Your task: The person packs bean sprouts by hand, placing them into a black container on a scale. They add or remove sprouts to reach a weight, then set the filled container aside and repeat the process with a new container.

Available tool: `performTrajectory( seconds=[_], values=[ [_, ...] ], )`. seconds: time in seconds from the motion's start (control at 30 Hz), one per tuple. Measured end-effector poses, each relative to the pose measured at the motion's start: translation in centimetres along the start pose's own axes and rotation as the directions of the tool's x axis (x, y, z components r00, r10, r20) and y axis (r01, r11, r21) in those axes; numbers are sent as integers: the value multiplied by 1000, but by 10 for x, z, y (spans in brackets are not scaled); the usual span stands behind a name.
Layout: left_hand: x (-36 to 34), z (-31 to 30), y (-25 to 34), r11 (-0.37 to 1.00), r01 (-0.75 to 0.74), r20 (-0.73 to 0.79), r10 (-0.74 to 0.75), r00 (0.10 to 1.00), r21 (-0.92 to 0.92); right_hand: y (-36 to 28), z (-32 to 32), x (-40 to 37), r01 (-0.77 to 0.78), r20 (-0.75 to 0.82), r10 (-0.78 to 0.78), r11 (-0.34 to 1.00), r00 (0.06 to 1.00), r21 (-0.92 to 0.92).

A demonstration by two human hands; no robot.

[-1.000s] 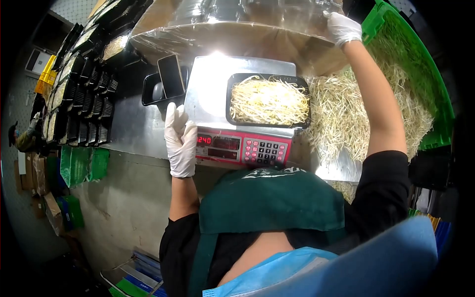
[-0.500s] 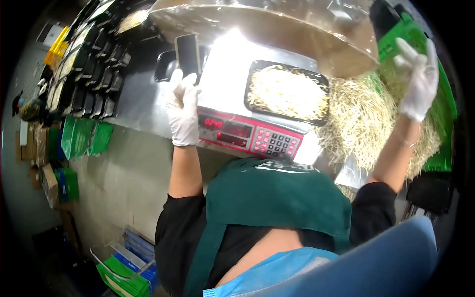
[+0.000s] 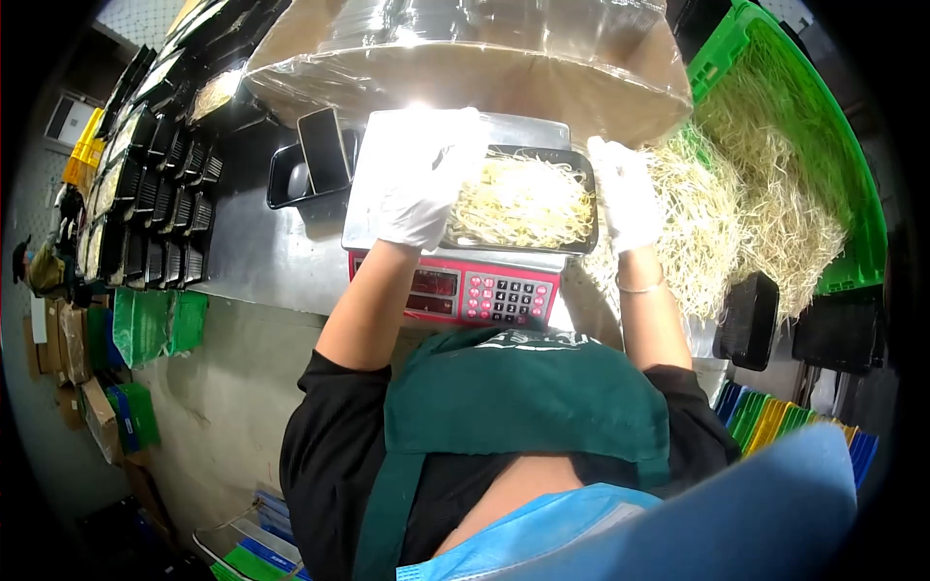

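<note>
A black tray [image 3: 588, 218] filled with bean sprouts [image 3: 528, 201] rests on the metal plate of a red scale [image 3: 504, 298]. My left hand [image 3: 426, 189], in a white glove, is at the tray's left edge; glare washes out its fingertips, so its grip is unclear. At the right edge is my gloved right hand [image 3: 625, 194], its fingers together and pointing away from me. Whether it grips the rim cannot be made out. A loose heap of sprouts [image 3: 693, 223] lies just right of that hand.
Stacked black trays [image 3: 160, 208] line the left side. A phone [image 3: 324, 150] leans in a small black tray [image 3: 281, 179]. Behind the scale is a plastic-wrapped box [image 3: 475, 73]. A green crate [image 3: 722, 48] of sprouts tips in at the right, near an upright black tray [image 3: 751, 320].
My left hand has moved from beside the phone to the tray's left edge. My right hand has come from the green crate to its right edge. The view has shifted.
</note>
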State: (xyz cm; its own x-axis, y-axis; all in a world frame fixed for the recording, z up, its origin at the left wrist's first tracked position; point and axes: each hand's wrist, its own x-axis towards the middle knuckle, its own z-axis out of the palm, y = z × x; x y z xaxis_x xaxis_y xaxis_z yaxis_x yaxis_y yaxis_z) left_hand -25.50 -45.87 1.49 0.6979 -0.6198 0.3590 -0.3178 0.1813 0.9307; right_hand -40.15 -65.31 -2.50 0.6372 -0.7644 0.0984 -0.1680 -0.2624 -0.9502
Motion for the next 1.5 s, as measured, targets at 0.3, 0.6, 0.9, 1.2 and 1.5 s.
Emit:
performTrajectory(
  seconds=[0.3, 0.6, 0.9, 1.2, 1.5],
  values=[
    [7, -26, -49, 733, 35, -8, -40, 999, 679, 7, 29, 9, 165, 6, -165, 984, 986, -61],
    [-2, -28, -84, 949, 313, -142, -316, 938, -42, 21, 33, 2, -50, 35, 45, 983, 998, 177],
    [-1, -28, -110, 775, 333, -70, -435, 898, -538, 28, 27, 13, -10, 217, -22, 990, 976, 143],
    [1, -23, -110, 870, 278, -231, -393, 890, -408, 16, 29, 22, -100, 225, 76, 990, 971, 99],
    [-98, -33, -19, 796, 538, 256, -478, 840, -279, -56, 24, 25, -242, 302, 300, 946, 905, -216]
  ],
)
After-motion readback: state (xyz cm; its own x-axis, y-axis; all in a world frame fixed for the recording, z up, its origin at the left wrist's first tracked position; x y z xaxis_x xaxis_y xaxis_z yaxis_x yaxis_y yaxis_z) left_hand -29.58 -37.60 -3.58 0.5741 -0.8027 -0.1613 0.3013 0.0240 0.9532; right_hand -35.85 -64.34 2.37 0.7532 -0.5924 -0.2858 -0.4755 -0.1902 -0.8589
